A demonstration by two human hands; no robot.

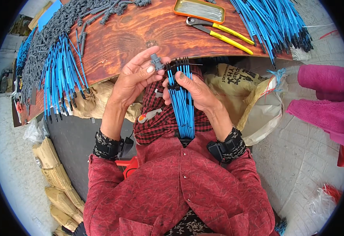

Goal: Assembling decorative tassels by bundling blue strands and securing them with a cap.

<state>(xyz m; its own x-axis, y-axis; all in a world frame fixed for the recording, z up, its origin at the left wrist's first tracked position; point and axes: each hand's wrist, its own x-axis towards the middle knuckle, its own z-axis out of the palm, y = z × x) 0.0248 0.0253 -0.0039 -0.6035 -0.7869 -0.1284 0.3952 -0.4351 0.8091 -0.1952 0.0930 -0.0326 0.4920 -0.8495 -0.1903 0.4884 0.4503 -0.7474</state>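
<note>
My left hand [132, 78] pinches a small grey ribbed plastic fitting [156, 61] between thumb and fingers, just in front of the table edge. Close beside it, my right hand [203, 93] grips a bundle of thin blue rods [183, 112] near their black upper ends. The bundle hangs down over my lap, its lower end against my jacket. A thin needle-like wire sticks out to the right past the black tips; what holds it is hidden. The fitting and the nearest black tips are almost touching, and I cannot tell whether they meet.
On the wooden table [119, 43] lie yellow-handled cutters [231, 37], an orange-rimmed tray [176, 10] of thin wires, more blue rods [272, 23] and a heap of grey fittings [50, 43]. Another rod bundle [62, 74] overhangs the left edge. An open sack [264, 112] stands right of my knees.
</note>
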